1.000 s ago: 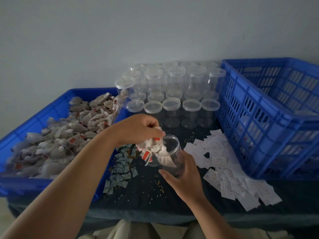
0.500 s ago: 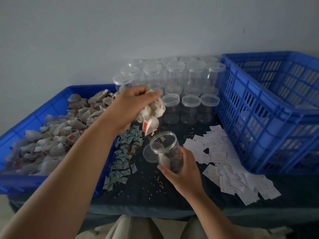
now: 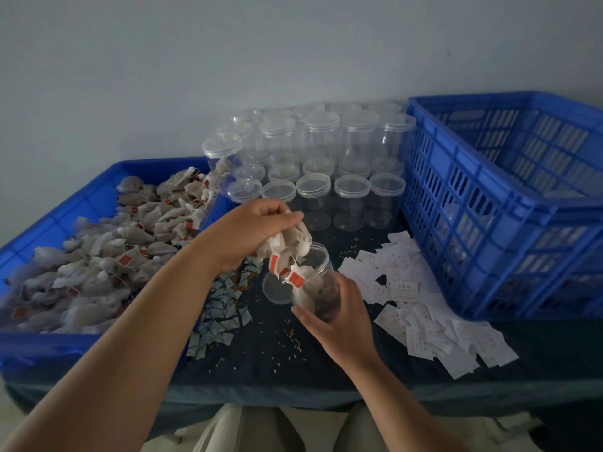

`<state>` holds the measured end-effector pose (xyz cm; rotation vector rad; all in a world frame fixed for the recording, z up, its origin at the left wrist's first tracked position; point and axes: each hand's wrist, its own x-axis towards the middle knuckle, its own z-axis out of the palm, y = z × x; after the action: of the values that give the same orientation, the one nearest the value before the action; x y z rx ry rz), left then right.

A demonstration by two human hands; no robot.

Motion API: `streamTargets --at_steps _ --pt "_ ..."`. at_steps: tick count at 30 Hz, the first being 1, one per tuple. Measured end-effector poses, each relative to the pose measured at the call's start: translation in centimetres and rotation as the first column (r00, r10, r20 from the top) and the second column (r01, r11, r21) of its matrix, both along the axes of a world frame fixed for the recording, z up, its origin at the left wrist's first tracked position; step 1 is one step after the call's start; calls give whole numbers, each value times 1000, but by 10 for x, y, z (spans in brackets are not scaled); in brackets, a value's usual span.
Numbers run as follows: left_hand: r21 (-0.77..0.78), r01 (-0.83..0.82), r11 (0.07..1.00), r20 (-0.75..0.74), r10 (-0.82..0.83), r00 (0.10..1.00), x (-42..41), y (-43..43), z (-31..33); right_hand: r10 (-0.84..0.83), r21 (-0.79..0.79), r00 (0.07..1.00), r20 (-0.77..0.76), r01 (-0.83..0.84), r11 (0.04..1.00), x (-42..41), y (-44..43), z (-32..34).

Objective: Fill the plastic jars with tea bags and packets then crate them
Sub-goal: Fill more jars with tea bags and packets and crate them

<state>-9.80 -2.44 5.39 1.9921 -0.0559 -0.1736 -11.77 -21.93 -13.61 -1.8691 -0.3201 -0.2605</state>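
My right hand (image 3: pixel 339 318) grips a clear plastic jar (image 3: pixel 321 275), tilted with its open mouth toward the left and a few tea bags inside. My left hand (image 3: pixel 251 233) holds a bunch of tea bags (image 3: pixel 290 246) with red tags right at the jar's mouth, the tags dangling over the rim. The jar's clear lid (image 3: pixel 277 290) lies on the dark table just left of the jar. A low blue tray (image 3: pixel 49 230) on the left is heaped with tea bags (image 3: pixel 107 256).
Several lidded empty jars (image 3: pixel 326 164) stand stacked at the back centre. A tall blue slatted crate (image 3: pixel 502 203) fills the right side. White packets (image 3: pixel 424 308) lie scattered in front of it; small grey-blue packets (image 3: pixel 222 308) lie beside the tray. Loose tea crumbs dot the dark cloth.
My left hand lifted away from the jar with the tea bags, then came back down to its mouth. The jar stays tilted in my right hand.
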Motion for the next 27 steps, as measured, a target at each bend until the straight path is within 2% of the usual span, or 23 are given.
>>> streamTargets --at_steps 3,5,7,9,13,17,24,27 --pt "-113 -25 993 56 31 998 3 7 1 6 -10 1000 9 -6 1000 1 0 -1" --pt "-125 -56 991 113 70 991 5 8 2 2 -13 1000 11 -2 1000 1 0 -1" --pt "-72 -72 995 163 82 983 5 7 3 -4 -6 1000 7 5 1000 1 0 -1" --pt "44 -67 997 194 58 979 4 5 4 -3 19 1000 3 3 1000 1 0 -1" --pt "189 -136 972 212 95 973 2 2 1 7 73 1000 -12 -6 997 0 0 0" --pt "186 -170 968 222 127 967 -1 -1 -1 -13 35 1000 -8 13 999 0 0 0" --pt "198 -199 960 322 128 938 0 -7 0 -3 72 1000 -21 5 997 0 0 -1" --pt "197 -161 967 255 108 961 0 -11 0 -9 72 1000 -17 10 997 0 0 0"
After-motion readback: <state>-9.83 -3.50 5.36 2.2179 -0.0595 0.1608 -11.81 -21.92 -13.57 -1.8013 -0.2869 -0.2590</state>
